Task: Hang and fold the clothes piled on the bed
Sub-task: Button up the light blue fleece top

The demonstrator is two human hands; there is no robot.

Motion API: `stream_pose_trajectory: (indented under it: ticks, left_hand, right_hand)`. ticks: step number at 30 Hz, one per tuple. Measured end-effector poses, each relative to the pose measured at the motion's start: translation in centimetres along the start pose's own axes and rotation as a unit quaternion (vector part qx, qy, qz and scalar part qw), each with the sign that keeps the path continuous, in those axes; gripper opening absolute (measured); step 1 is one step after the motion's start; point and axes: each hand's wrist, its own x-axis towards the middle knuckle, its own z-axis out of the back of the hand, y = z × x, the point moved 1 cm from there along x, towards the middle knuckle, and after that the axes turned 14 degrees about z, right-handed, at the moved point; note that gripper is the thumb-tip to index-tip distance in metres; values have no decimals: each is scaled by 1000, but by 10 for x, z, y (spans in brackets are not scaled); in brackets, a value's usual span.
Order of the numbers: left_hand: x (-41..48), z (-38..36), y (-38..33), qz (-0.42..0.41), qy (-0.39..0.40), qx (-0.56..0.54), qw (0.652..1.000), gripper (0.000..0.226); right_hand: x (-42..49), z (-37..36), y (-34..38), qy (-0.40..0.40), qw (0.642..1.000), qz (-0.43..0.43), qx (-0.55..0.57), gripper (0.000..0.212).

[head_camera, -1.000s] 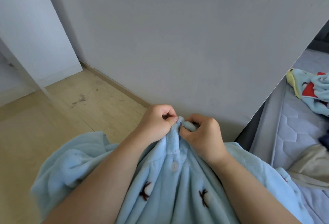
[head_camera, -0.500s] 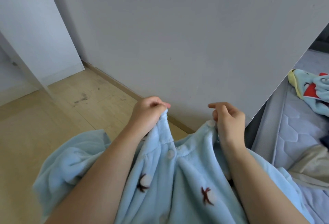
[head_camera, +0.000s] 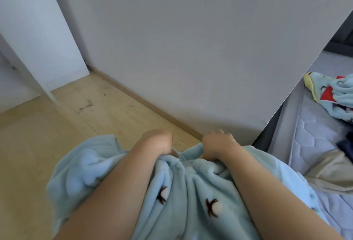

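Note:
A fluffy light-blue garment (head_camera: 183, 192) with small brown and white motifs hangs in front of me, low in the head view. My left hand (head_camera: 156, 143) grips its bunched top edge on the left. My right hand (head_camera: 219, 144) grips the same edge a little to the right, fingers curled into the fabric. Both forearms cover part of the cloth, and its lower end runs out of frame.
A grey mattress (head_camera: 309, 144) lies at the right with a blue, red and yellow garment (head_camera: 338, 96), a beige cloth (head_camera: 332, 173) and something dark (head_camera: 345, 146). A white wall panel (head_camera: 191, 48) stands close ahead. Wooden floor (head_camera: 57, 125) spreads left.
My hands were pinched together on the buttoned front, pulled apart half a second ago, and now sit lower and closer again, gripping the gathered top edge.

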Motion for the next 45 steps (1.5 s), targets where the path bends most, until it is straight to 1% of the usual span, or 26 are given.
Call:
stream_pose_trajectory:
  ticks: [1, 3, 4, 5, 6, 7, 9, 12, 14, 16, 18, 20, 22, 24, 26, 27, 29, 31, 33, 35, 36, 38, 39, 41, 43, 45]
  left_hand:
    - [4, -1, 0, 18, -25, -9, 999, 48]
    - [13, -5, 2, 42, -63, -10, 997, 55]
    - [19, -9, 2, 47, -54, -10, 997, 58]
    - [24, -14, 3, 47, -25, -16, 998, 61]
    - [28, -20, 3, 47, 13, -19, 999, 66]
    - [32, -25, 4, 47, 42, -18, 998, 70]
    - [36, -29, 6, 48, 58, -27, 997, 75]
    - [38, -27, 8, 49, 52, -51, 996, 74]
    - [37, -25, 10, 56, 39, -61, 996, 65]
    - [35, -22, 12, 81, -15, -94, 992, 48]
    - [29, -15, 13, 107, -91, -119, 983, 33]
    - [22, -5, 14, 108, -150, -131, 974, 29]
    - [15, 8, 17, 79, -203, -130, 967, 31]
    - [7, 25, 20, 44, -272, -103, 956, 33]
    - [-2, 48, 20, 26, -333, -56, 941, 36]
    - [-7, 62, 18, 21, -356, -36, 933, 40]
    - [-19, 92, 15, 8, -416, 1, 910, 53]
    - [-33, 123, 14, -9, -490, 41, 871, 63]
    - [-52, 151, 17, -31, -576, 101, 811, 61]
    - [-76, 178, 23, -63, -663, 168, 727, 66]
    - [-90, 192, 26, -78, -691, 194, 692, 64]
    - [-111, 218, 29, -103, -719, 219, 651, 48]
    - [-121, 232, 30, -101, -725, 226, 643, 39]
    - [-143, 265, 32, -58, -723, 226, 651, 24]
    - [-159, 298, 36, -3, -715, 199, 671, 23]
    - [-172, 329, 41, 14, -700, 149, 698, 25]
  right_hand:
    - [1, 1, 0, 13, 1000, -24, 1, 36]
    - [-1, 4, 0, 37, 996, -73, 42, 22]
    - [0, 6, 0, 37, 995, -80, 55, 15]
    - [0, 7, 1, 24, 995, -81, 58, 6]
    - [0, 8, 2, -3, 995, -81, 55, 5]
    - [0, 8, 3, -40, 994, -83, 53, 8]
    - [1, 10, 5, -151, 985, -70, 40, 11]
    - [2, 11, 1, -334, 942, -29, -2, 20]
    - [0, 14, -3, -397, 917, -10, -37, 21]
    - [-2, 15, -3, -392, 916, -9, -85, 20]
    - [-3, 18, -1, -354, 926, -9, -135, 24]
    - [-4, 24, 1, -315, 934, -6, -169, 28]
    - [-5, 36, -2, -279, 941, -10, -193, 27]
    - [-8, 52, -9, -238, 941, -28, -240, 28]
    - [-13, 71, -14, -216, 926, -43, -306, 33]
    - [-16, 82, -16, -220, 917, -44, -331, 33]
    - [-25, 110, -18, -247, 904, -52, -346, 32]
    - [-39, 144, -23, -296, 895, -66, -329, 31]
    - [-61, 178, -29, -347, 883, -74, -308, 29]
    - [-87, 210, -35, -390, 866, -82, -302, 27]
    - [-100, 225, -38, -417, 854, -83, -300, 26]
    - [-126, 256, -43, -477, 820, -81, -304, 24]
    - [-138, 270, -44, -503, 801, -80, -315, 23]
    - [-159, 296, -40, -535, 765, -72, -351, 23]
    - [-175, 317, -33, -538, 749, -70, -380, 24]
    - [-186, 335, -29, -535, 743, -82, -394, 25]
